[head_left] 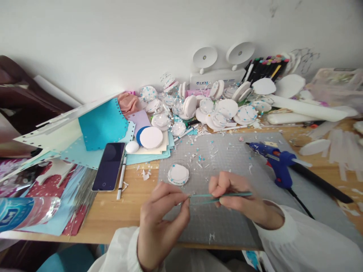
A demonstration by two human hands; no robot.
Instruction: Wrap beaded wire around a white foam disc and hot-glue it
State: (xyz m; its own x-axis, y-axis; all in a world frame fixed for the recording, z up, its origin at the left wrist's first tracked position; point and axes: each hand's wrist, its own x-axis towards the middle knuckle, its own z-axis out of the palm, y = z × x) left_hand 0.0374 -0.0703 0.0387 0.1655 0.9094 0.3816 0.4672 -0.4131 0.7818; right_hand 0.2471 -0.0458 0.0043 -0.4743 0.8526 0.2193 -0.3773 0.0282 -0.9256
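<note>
My right hand [234, 190] is closed around thin teal tweezers [206, 196], held level above the grey cutting mat [215, 226]. Their two slim prongs point left, towards my left hand [167, 215]. The thumb and forefinger of my left hand are pinched together right at the tweezer tips; whatever sits between them is too small to make out. Just beyond my hands, a white disc [178, 173] ringed by a thin wire with small blue and white bits lies on the mat.
A blue glue gun [279, 162] lies on the mat's right side. Decorated white discs [219, 109] are heaped along the back. To the left are a phone [108, 166], a white pen [121, 177], felt sheets [103, 124] and a water bottle [28, 213]. Scraps litter the mat.
</note>
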